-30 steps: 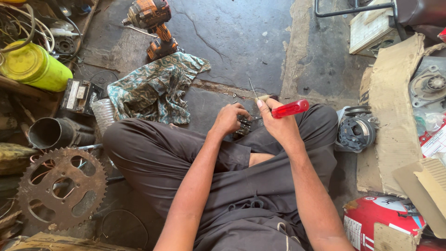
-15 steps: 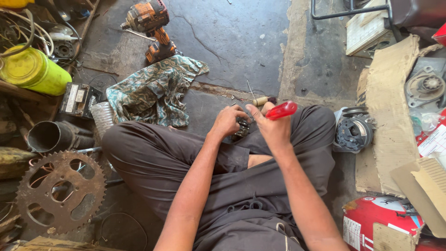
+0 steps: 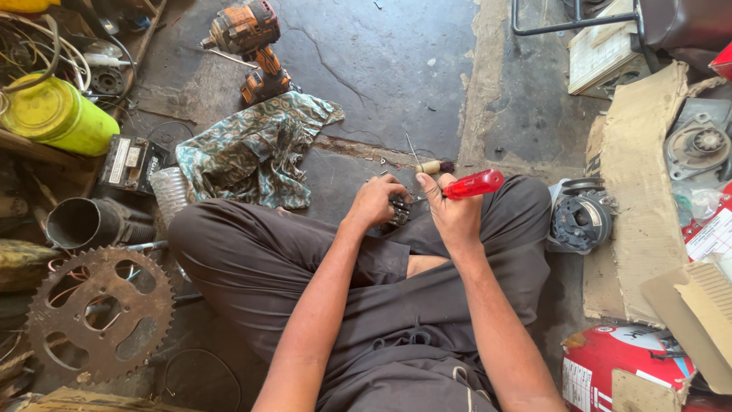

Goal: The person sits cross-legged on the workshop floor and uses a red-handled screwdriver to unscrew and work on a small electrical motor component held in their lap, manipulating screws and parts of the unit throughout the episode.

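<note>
I sit cross-legged on a stained concrete floor. My left hand (image 3: 375, 200) is closed around a small dark metal part (image 3: 399, 210) held over my crossed legs. My right hand (image 3: 451, 215) grips a screwdriver by its red handle (image 3: 474, 184), its tip pointing toward the part; the tip is hidden between my hands. A small brush with a wooden handle (image 3: 431, 166) lies on the floor just beyond my hands.
An orange cordless drill (image 3: 252, 46) and a patterned cloth (image 3: 252, 149) lie ahead left. A yellow-green container (image 3: 57, 114), a dark pipe (image 3: 84, 223) and a rusty sprocket (image 3: 99, 309) sit at left. A round engine part (image 3: 581, 217), cardboard (image 3: 637, 183) and a red box (image 3: 618, 366) are at right.
Both hands have stayed together over my legs. The red screwdriver handle has shifted slightly, tilting a little as my right hand works it against the part.
</note>
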